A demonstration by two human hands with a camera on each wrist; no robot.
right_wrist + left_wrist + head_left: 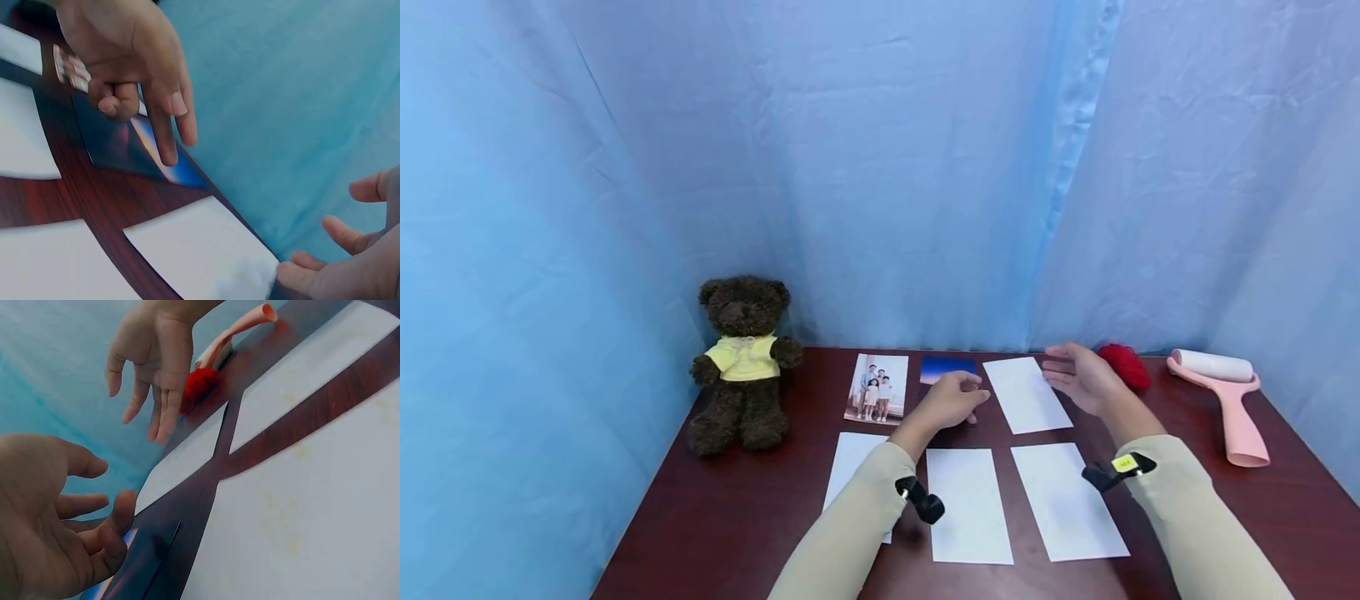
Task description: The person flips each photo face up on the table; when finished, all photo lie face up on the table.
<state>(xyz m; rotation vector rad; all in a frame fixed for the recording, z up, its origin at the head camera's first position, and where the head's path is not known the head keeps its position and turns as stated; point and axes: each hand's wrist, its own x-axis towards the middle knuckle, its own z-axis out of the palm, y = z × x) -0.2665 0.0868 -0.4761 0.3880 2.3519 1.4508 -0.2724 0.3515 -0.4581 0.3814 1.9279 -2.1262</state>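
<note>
My left hand (951, 402) hovers over a photo with a deep blue top (942, 367) and hides much of it; its fingers are loosely bent and hold nothing. A family photo (891, 367) lies to its left. Beside the right edge of a blank white card (1028, 394), my right hand (1081, 379) has relaxed, spread fingers with nothing in them. In the right wrist view, its fingertips (294, 275) are close to that card's edge. Three more white cards line the front row: one (853, 458) partly under my left forearm, one in the middle (970, 508), one at right (1070, 500).
A brown teddy bear (745, 400) in a yellow top sits at the back left. Behind my right hand is a red yarn ball (1125, 367). Farther right lies a pink lint roller (1228, 400). Blue curtains (910, 167) hang along the dark red table's (737, 517) back and sides.
</note>
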